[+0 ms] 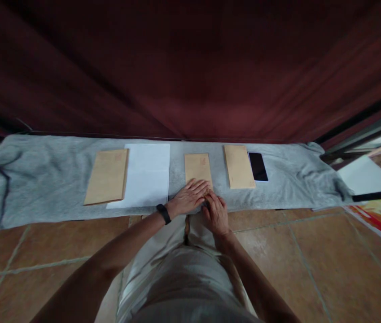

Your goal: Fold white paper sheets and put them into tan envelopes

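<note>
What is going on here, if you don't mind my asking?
A person's left hand lies flat across the near end of a small envelope, with the right hand at its near right corner. It rests on a grey cloth. To its left lie white paper and a larger envelope; to its right, another envelope and a phone.

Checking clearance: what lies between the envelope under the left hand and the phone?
In the head view, another brown envelope, perhaps a stack, lies between them on the grey cloth.
</note>
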